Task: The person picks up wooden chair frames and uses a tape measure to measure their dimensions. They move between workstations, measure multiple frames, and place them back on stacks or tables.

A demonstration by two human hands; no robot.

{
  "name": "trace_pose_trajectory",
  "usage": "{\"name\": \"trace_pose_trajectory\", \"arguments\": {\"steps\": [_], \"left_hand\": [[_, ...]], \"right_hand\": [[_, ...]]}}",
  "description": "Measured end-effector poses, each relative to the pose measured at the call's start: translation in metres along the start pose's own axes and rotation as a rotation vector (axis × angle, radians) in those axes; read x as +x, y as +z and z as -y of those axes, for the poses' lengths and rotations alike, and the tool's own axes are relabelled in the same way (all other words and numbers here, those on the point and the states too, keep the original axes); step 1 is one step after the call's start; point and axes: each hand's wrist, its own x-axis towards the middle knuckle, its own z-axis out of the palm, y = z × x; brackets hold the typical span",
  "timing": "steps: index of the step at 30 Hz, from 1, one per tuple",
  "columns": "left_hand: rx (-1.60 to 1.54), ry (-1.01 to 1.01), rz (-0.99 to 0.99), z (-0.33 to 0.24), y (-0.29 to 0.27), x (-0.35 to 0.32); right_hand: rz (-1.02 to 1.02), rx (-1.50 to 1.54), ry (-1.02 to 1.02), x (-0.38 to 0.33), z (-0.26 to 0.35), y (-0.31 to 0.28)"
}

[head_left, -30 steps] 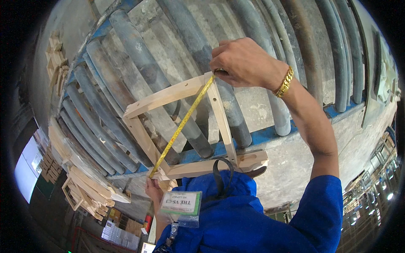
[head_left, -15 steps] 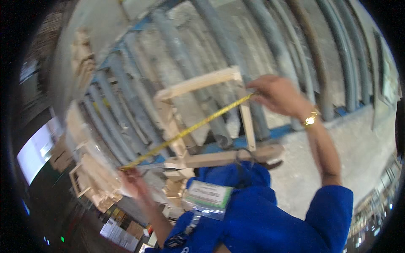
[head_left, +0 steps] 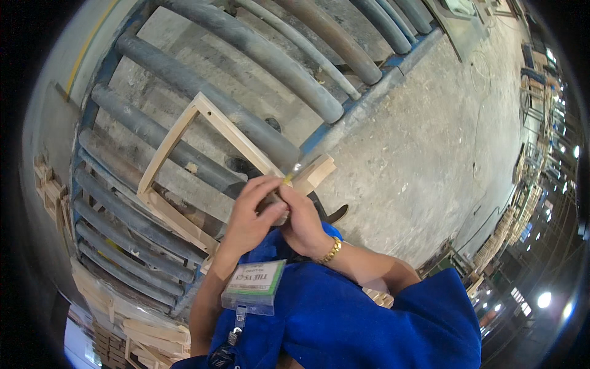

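A light wooden rectangular frame point(head_left: 174, 136) lies on grey rollers. My left hand point(head_left: 247, 216) and my right hand point(head_left: 302, 222), which wears a gold bracelet, meet at the frame's near right corner. Between them they clasp a small grey tape measure point(head_left: 276, 205). A short yellow bit of tape point(head_left: 287, 179) sticks out above the fingers. The frame's thicker end piece point(head_left: 314, 173) juts out just past my hands. My fingers hide most of the tape measure's body.
The grey rollers point(head_left: 258, 55) sit in a blue metal conveyor frame point(head_left: 369, 92), with a concrete floor point(head_left: 424, 160) to its right. Stacked wooden pieces point(head_left: 147, 335) lie at lower left and more point(head_left: 49, 184) at the left edge. A badge point(head_left: 253, 286) hangs on my blue shirt.
The yellow tape stretched corner to corner across the frame is no longer out. My left hand has come up from the far corner to join my right hand. The view has swung.
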Motion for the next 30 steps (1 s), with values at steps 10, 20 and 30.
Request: {"name": "trace_pose_trajectory", "arguments": {"steps": [10,20,30], "left_hand": [[0.124,-0.121,0.189,-0.004,0.072,0.035],[0.411,-0.188,0.215,0.003,0.091,0.093],[0.246,-0.193,0.205,0.013,0.067,0.093]], "right_hand": [[-0.345,-0.295,-0.358,-0.019,0.034,-0.06],[-0.557,-0.501,-0.402,0.02,0.059,-0.099],[-0.418,-0.464,-0.356,0.031,0.048,-0.095]]}}
